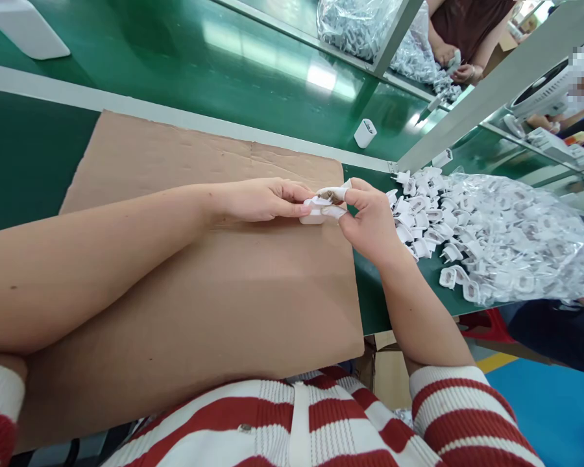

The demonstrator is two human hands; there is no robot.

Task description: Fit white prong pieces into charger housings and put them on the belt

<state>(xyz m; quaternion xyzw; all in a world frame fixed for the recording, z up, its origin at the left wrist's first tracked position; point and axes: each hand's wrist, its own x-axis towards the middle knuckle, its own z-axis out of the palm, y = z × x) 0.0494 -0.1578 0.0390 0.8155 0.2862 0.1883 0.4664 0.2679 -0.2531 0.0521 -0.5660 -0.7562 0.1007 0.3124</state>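
- In the head view, near the right edge of a cardboard sheet (272, 305): a small white piece (311, 219), held up between both hands.
- Together at that piece: left hand (267, 200) with thumb and fingers pinched on its left end, right hand (374, 217) with white-wrapped fingers (334, 211) closed on its right end; brownish stain on one wrapping.
- Along the far edge of the cardboard, a pale rail (175, 117); beyond it, a broad stretch of bare green surface (214, 58), with one white housing (365, 133) just past the rail.
- To the left, open cardboard and more bare green worktop (24, 149).
- To the right, only a narrow green strip between the cardboard's edge and a loose heap of white parts (421, 211), close beside the right hand.
- Farther right, against the heap, a bulging clear plastic bag (530, 243) full of similar parts, out to the worktop's near edge.
- Beyond the heap, a slanting metal post (496, 78), well apart from both hands; past it, a co-worker's hands (464, 72) at a pale item.
- Any lettering on the white parts too small to read.
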